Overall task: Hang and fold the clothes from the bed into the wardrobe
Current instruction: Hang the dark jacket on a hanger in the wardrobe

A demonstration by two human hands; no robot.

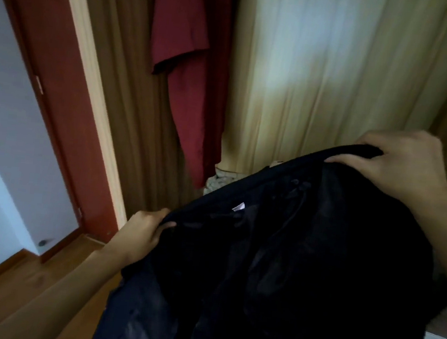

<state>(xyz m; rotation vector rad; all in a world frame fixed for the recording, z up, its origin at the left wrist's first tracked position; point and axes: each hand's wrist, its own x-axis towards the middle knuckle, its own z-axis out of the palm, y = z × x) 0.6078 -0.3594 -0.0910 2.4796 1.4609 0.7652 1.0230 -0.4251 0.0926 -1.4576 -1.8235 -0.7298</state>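
We hold the black garment (290, 259) up before us, its thick top band (300, 163) stretched on a diagonal between our hands. The left hand (142, 234) pinches the low, near end, the right hand (402, 166) curls over the high, far end, and the rest sags toward us. The cloth looks soft, limp and creased, with a small white label (239, 207) under the band; a red garment (184, 63) hangs beyond against the ribbed curtain (324, 69), nearer our left hand.
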